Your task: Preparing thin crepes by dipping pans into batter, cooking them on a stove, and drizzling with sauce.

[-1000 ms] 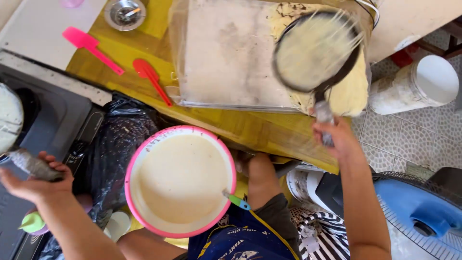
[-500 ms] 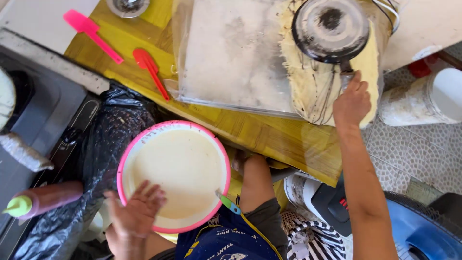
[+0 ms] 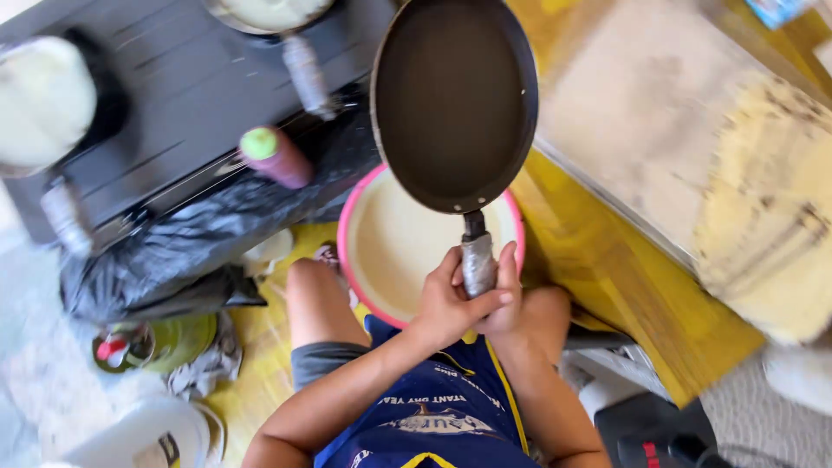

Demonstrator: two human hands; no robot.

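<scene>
Frying pan (image 3: 455, 100), dark, round and empty, is held by its wrapped handle (image 3: 477, 260) in both hands at once: the left hand (image 3: 446, 303) curls round the handle from one side, and the right hand (image 3: 511, 295) closes on it from the other, fingers overlapping. The pan hangs tilted over the pink-rimmed bowl of pale batter (image 3: 394, 247), which sits between the person's knees, and its far edge reaches toward the dark stove top (image 3: 173, 130).

Judging by this, the step in hand is bringing the emptied pan back over the batter. The next move seems to call for a steady handle and a level pan low over the bowl, with one hand freed if batter is to be taken up.

To the left stand a maroon squeeze bottle with a green cap (image 3: 276, 158), a crumpled black plastic sheet (image 3: 173, 251) and two other pans with pale contents (image 3: 43, 100), blurred. To the right, on the yellow table (image 3: 624, 277), a clear tray (image 3: 659, 130) bears a stack of thin pale pancakes (image 3: 767, 225).

Half a second ago only the right hand held the pan, upside down over that stack, while the left hand rested on the bowl's rim. Now the pan is face up over the bowl, and both hands grip it.
</scene>
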